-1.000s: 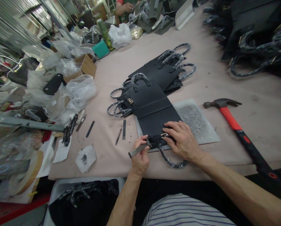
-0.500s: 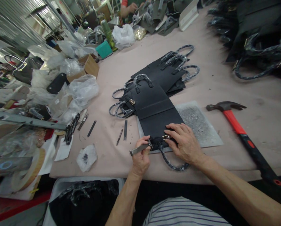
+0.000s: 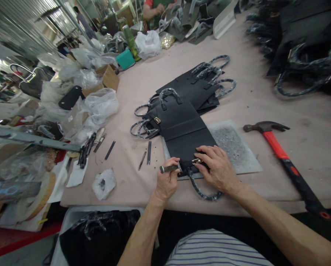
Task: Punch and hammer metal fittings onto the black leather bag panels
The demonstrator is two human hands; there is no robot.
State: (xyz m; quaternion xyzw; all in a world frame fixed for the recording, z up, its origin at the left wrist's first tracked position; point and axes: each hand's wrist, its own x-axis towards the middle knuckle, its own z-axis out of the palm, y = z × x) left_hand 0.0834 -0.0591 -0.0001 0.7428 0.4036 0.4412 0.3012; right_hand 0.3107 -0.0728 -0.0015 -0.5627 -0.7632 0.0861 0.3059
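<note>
gripping with the left hand (image 3: 167,181) a short metal tool (image 3: 168,169), narrowly, between thumb and fingers, perhaps to steer it at the end of the black strap (image 3: 185,164). holding with the right hand (image 3: 219,168) the gold buckle (image 3: 197,161) between thumb and forefinger, probably to keep the strap from slipping. under both hands, the black bag panel (image 3: 189,142), lying flat and partly across the speckled slab (image 3: 237,147), likely put there for a firm support. toward the body, a handle (image 3: 204,193) in clear film, probably wrapped against scratches. to the right, a hammer (image 3: 276,144), with head near the slab and grip toward the table edge, perhaps for easy reach. to the left, apart from the panel, two thin tools (image 3: 149,153). hard to make out: the tip of the held tool, behind fingers and in shadow. not visible: the underside of the strap. cut off by the frame: the dark pile of bags (image 3: 306,40) at upper right and, at the top, another person (image 3: 152,13).
</note>
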